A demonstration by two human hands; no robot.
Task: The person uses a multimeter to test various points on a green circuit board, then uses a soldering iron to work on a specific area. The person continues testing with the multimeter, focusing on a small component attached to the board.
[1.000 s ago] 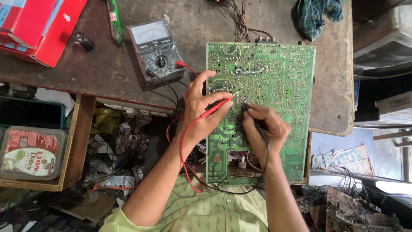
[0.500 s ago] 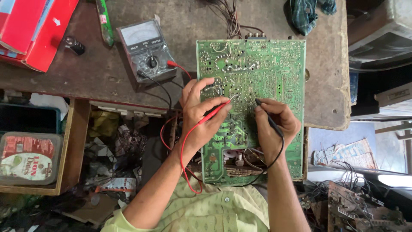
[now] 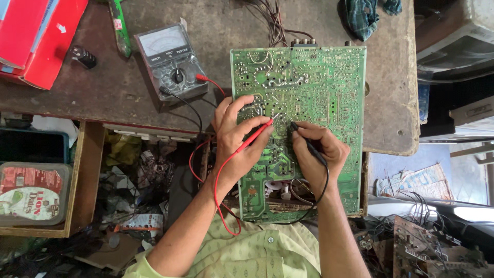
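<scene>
Red box: a flat red carton [image 3: 43,38] lay at the table's 10 o'clock corner, its white marks too small to tell.
Plastic tub: a clear lidded tub [image 3: 33,193] with a red, white and green label sat at 8 o'clock, in a wooden tray below the table edge.
Meter: a grey analogue multimeter [image 3: 172,62] with a white dial face lay at 11 o'clock from the hands, tilted slightly.
Circuit board: a green circuit board [image 3: 319,92] lay solder side up, long axis from 12 to 6 o'clock, overhanging the wooden table [image 3: 103,87].
Left hand: the left hand [image 3: 239,139] pinched a red probe [image 3: 254,136], tip pointing to 2 o'clock, on the board.
Right hand: the right hand [image 3: 316,152] pinched a black probe [image 3: 304,140], tip pointing to 11 o'clock, just beside the red tip.
</scene>
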